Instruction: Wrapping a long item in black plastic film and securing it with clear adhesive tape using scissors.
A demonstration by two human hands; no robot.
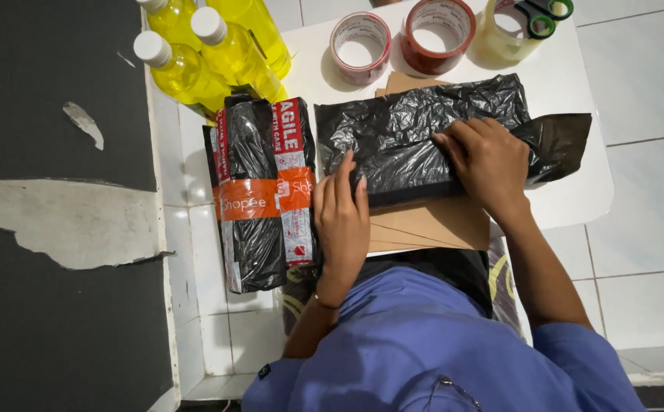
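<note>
The black plastic bag lies flat on the small white table, near the middle of it, w/ brown cardboard sheets under it. I take this bag as landmark.

Left hand is at the left lower corner of the bag. Fingers are straight and together, pointing away from the person, and fingertips touch the bag's left edge. It is open and flat, not gripping anything.

Right hand rests on top of the bag, right of its center. Palm is down, fingers spread a little and pointing left, pressing the plastic. It is not closed around something; it only pushes down. The end of the bag right of this hand sticks out toward the table's edge.

Just left of the bag, touching the left hand's side, there are two wrapped parcels in black plastic w/ orange and red-white tape bands. They lie side by side, partly over the table edge.

Beyond the parcels, at upper left of the bag, stand yellow bottles w/ white caps, approx. four, close together.

Beyond the bag at the table's far edge are three tape rolls: one red-white roll, one dark red roll, and one clear roll. Green-handled scissors lie on the clear roll.

The person wears a blue shirt. Floor is white tile, w/ dark mat far left of the bag.
</note>
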